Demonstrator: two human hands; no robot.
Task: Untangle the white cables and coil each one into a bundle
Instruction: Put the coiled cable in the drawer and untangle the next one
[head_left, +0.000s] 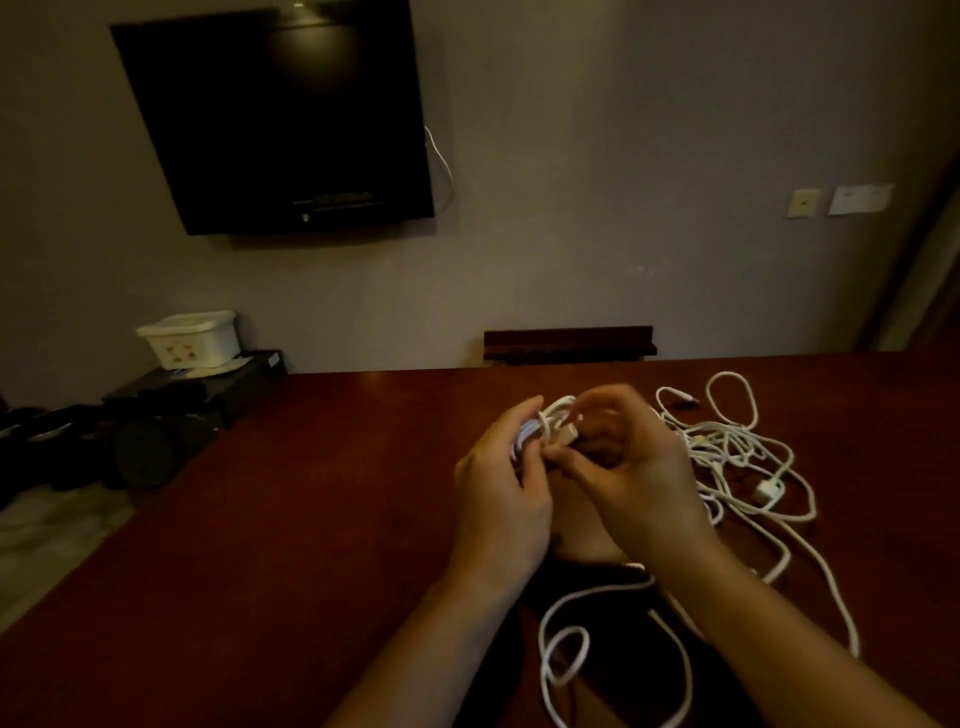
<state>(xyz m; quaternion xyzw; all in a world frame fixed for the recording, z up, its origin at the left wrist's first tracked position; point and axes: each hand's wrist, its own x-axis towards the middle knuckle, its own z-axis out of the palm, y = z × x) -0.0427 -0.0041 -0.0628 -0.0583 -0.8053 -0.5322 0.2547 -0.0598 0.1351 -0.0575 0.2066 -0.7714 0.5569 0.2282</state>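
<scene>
White cable loops form a small coil (540, 426) at frame centre, gripped by the left hand (498, 499) while the right hand (631, 467) pinches its plug end. Most cables remain a loose tangle (737, 457) on the red-brown desk (260, 519) at right, apparently awaiting sorting.

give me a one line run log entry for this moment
left hand: grips coiled bundle | right hand: pinches its plug end | tangled cables: loose on table, right | stage: coiling
</scene>
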